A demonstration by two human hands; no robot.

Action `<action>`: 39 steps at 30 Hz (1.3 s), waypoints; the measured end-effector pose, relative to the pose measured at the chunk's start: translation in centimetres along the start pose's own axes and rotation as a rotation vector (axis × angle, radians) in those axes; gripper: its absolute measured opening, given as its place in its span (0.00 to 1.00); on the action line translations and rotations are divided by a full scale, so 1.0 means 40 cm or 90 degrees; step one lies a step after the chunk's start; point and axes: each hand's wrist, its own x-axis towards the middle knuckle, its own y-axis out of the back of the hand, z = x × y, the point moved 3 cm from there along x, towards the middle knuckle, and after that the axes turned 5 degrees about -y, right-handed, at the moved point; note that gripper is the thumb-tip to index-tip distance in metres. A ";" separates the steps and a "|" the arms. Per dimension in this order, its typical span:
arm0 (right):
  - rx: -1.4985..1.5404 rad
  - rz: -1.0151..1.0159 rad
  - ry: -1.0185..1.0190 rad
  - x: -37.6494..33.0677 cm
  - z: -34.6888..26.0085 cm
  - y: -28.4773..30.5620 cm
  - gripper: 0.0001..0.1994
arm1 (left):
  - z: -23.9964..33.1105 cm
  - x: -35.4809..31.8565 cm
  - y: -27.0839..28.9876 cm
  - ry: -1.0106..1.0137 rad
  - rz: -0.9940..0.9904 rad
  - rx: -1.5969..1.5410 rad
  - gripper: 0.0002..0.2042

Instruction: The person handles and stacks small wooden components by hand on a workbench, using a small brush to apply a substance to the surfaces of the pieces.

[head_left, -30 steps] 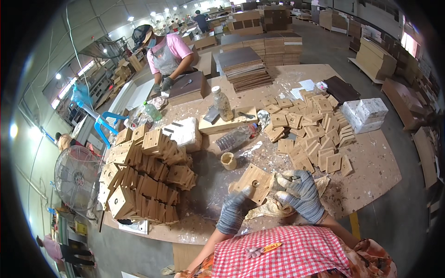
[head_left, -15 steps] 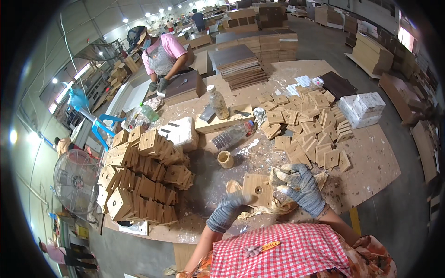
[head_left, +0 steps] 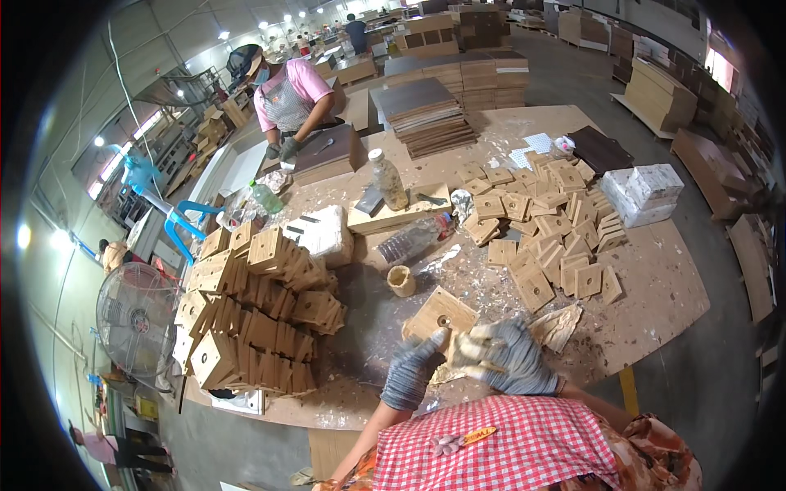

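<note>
My left hand (head_left: pixel 409 372), in a grey knit glove, grips the near edge of a small square wooden board with a round hole (head_left: pixel 442 313) lying on the table. In a grey and white glove, my right hand (head_left: pixel 506 356) presses a crumpled pale rag or sandpaper (head_left: pixel 473 348) against the board's near right corner. A worn sheet of sandpaper (head_left: pixel 557 326) lies just right of my right hand. A small roll of tape (head_left: pixel 401 281) stands just beyond the board.
A big heap of assembled wooden boxes (head_left: pixel 254 315) fills the table's left. Loose square boards with holes (head_left: pixel 544 225) spread at the right, near white wrapped packs (head_left: pixel 643 195). Bottles (head_left: pixel 389 180) stand mid-table. A person in pink (head_left: pixel 286 98) works at the far side. A fan (head_left: pixel 135 319) stands left.
The board has moved a little closer to me with both hands on it; my right hand has shifted left over its near corner.
</note>
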 end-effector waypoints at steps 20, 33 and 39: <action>0.309 0.126 -0.237 0.023 0.164 0.012 0.21 | -0.032 0.018 0.032 0.037 -0.026 -0.197 0.20; -0.250 -0.107 -0.275 -0.128 0.400 -0.038 0.26 | -0.207 -0.021 0.239 0.086 0.143 -0.076 0.16; -0.413 -0.305 -0.236 -0.252 0.382 -0.050 0.19 | -0.249 -0.016 0.227 0.097 0.129 -0.089 0.17</action>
